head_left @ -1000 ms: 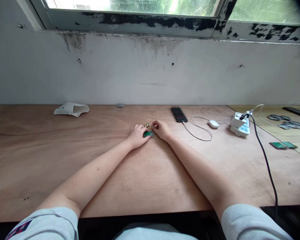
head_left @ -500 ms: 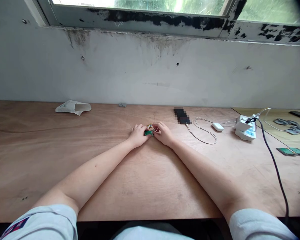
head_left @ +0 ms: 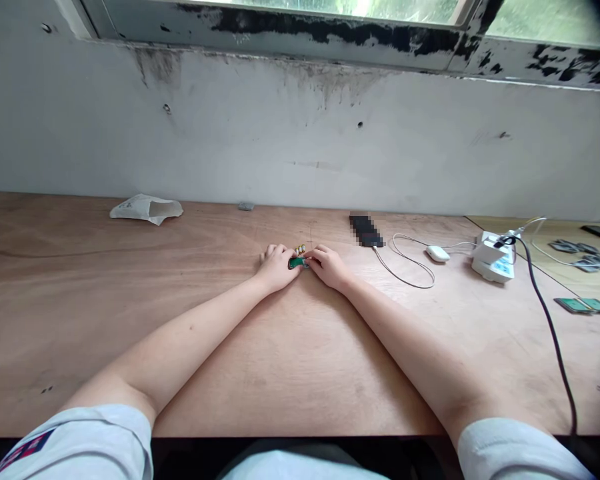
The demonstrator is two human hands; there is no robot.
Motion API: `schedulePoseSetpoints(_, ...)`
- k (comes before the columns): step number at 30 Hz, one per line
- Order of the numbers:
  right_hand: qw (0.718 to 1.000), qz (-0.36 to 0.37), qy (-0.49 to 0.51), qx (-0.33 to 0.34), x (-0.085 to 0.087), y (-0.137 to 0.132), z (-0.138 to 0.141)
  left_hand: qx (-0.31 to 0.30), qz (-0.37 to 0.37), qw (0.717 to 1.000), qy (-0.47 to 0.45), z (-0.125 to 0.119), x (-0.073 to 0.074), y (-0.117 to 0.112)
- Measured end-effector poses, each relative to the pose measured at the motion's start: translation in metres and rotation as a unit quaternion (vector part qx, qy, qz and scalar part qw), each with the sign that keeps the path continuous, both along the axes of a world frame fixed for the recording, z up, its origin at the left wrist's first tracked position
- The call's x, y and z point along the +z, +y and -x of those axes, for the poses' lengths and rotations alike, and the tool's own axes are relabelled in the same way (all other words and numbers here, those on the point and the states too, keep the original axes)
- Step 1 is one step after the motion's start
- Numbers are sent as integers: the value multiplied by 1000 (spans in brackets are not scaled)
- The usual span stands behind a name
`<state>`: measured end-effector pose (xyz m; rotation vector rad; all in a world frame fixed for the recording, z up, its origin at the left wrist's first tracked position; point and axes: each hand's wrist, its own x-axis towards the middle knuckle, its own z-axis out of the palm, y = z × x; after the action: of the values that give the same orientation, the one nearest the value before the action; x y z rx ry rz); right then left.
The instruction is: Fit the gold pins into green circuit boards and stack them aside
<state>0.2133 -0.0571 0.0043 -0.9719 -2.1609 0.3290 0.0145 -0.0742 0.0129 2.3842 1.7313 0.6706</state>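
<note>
Green PCB (head_left: 297, 263) pinched between L hand (head_left: 277, 269) and R hand (head_left: 328, 267), phone (head_left: 365, 231) on cable, white power strip (head_left: 492, 259) further right

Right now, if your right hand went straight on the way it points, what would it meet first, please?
The small green board first; the right hand seems already against it, and the left hand lies beyond, though depth is unclear.

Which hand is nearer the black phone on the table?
Right. The right hand rests in front of the black phone, slightly to its left; the left hand lies farther left, beyond the right hand.
</note>
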Motion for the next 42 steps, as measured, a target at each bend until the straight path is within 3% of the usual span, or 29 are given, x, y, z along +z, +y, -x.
schedulePoseSetpoints(4, 999, 4, 38, -13, 0, 4, -4, 0, 0, 1000, 4, 0, 1, -1)
schedulePoseSetpoints(8, 993, 13, 70, -94, 0, 8, -9, 2, 0, 1000, 7, -1, 3, -2)
schedulePoseSetpoints(12, 972, 60, -68, -217, -3, 10, -9, 9, -10, 1000, 9, -1, 3, -5)
schedulePoseSetpoints(15, 951, 71, -158, -255, -6, 9, -7, 15, -18, 1000, 5, -2, 2, -6)
schedulePoseSetpoints(20, 954, 52, -191, -224, -2, 6, -6, 3, -25, 1000, 14, -4, 1, -6)
schedulePoseSetpoints(29, 965, 87, -191, -155, 12, -6, -4, -13, -22, 1000, 5, 0, 2, -7)
schedulePoseSetpoints(33, 977, 100, -113, -152, 11, -6, -2, -25, -14, 1000, -6, 1, 4, -7)
schedulePoseSetpoints(38, 986, 129, 3, -102, 10, -3, -5, -38, -16, 999, -22, 2, 3, -5)
schedulePoseSetpoints(42, 970, 203, 129, -42, 13, -4, -5, -44, -15, 999, -26, 3, 3, -5)
